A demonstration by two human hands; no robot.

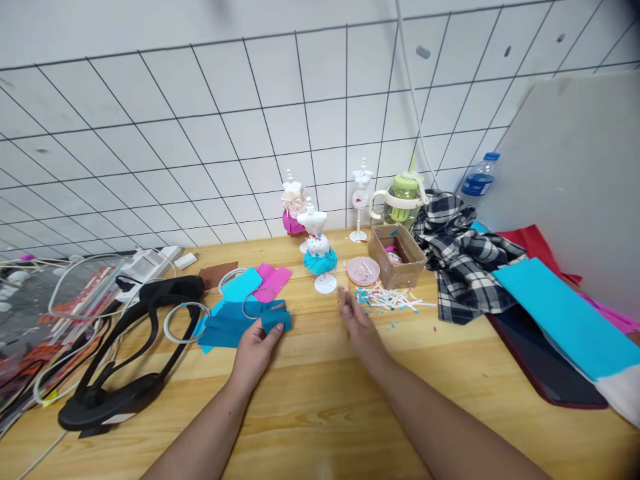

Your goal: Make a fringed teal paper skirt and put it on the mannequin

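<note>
My left hand (257, 347) pinches a small folded piece of teal crepe paper (277, 319) between thumb and fingers. Beneath and beside it lies a larger teal sheet (227, 323) on the table. My right hand (359, 327) hovers over the wood, its fingers drawn together around something small and dark, too blurred to name. Just beyond the hands stands a white mini dress form (316, 233) with a bright blue ruffled skirt (321, 261) and small red marks on its torso. Paper scraps (387, 298) in white and blue lie right of my right hand.
Behind stand a dressed form (293, 203) and a bare one (360, 197). To the right are a pink dish (363, 271), a cardboard box (400, 257), a green-lidded jug (403, 197), checked cloth (463, 267) and blue paper (565, 313). A black headset (120, 400) and cables lie left.
</note>
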